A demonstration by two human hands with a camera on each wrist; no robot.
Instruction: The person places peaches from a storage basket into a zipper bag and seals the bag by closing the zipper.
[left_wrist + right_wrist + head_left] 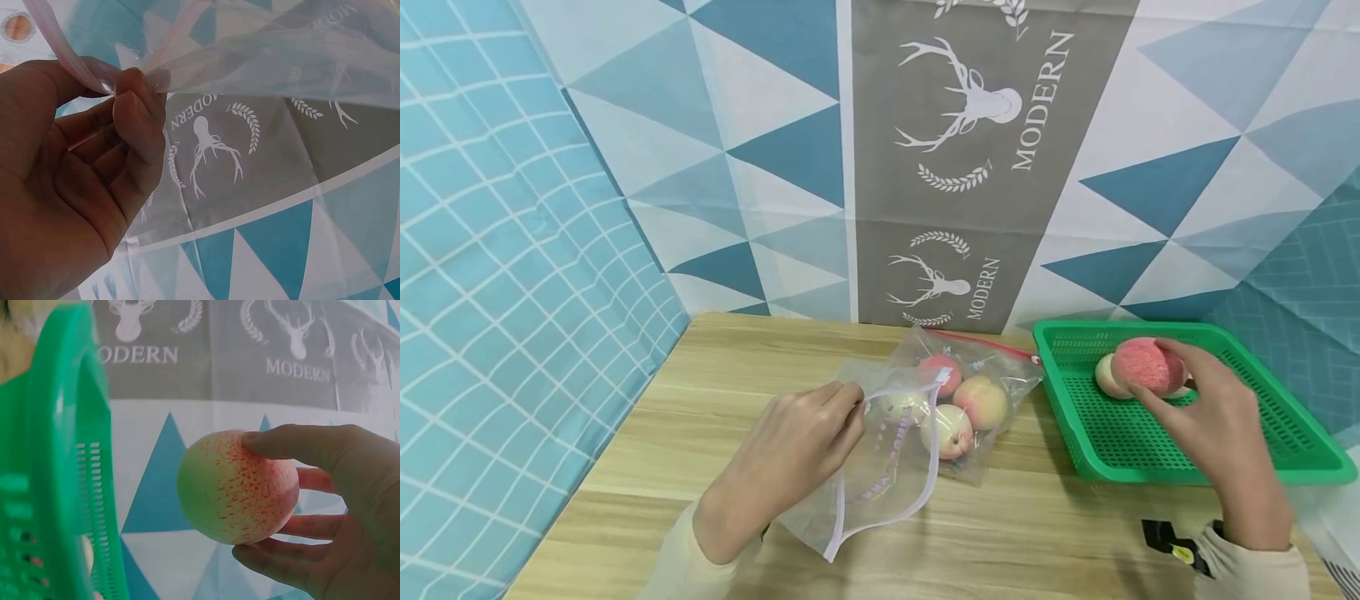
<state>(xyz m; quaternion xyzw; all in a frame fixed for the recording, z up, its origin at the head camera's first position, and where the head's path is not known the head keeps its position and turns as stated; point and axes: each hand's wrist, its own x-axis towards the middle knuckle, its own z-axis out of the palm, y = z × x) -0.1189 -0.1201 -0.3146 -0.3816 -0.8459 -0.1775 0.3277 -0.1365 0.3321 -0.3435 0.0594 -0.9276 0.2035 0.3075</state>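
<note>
My left hand [793,446] pinches the rim of a clear zip bag [891,492] with a pale lilac closure strip. The mouth of this bag gapes toward me. In the left wrist view, thumb and fingers [139,122] nip the strip at one edge. My right hand [1217,417] grips a peach [1138,367] over the green basket [1067,425]. Seen from the right wrist, the peach [228,487] is pale green and speckled red, held between thumb and fingers. More peaches lie beneath it in the basket, partly hidden by the held one.
Behind the open bag, a second clear bag with a red slider strip [985,343] lies on the wooden table [722,367] with several peaches [981,402] inside. A patterned cloth [775,167] hangs along the back, and blue checked cloth [497,275] stands at the left.
</note>
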